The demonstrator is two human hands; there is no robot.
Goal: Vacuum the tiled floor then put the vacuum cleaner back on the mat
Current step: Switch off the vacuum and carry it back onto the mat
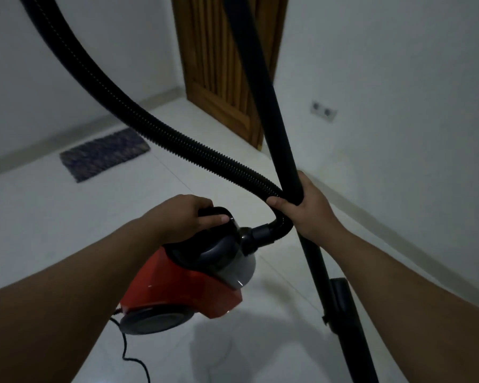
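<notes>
Red canister vacuum cleaner (183, 286) carried by its top handle, above the white tiled floor (39, 217), not on the mat.

Left hand (188, 217) fingers curled tight round the black handle; right hand (307, 208) fingers wrapped on the black rigid wand (268, 106), pinching the black ribbed hose (138, 120) against it. Risks: power cord (127, 352) trailing below the left fingers could snag; wand may clip the wooden door (219, 64) beyond the right fingers. Striped purple mat (103, 154) lies well beyond the left fingers by the wall, open tiles between.
</notes>
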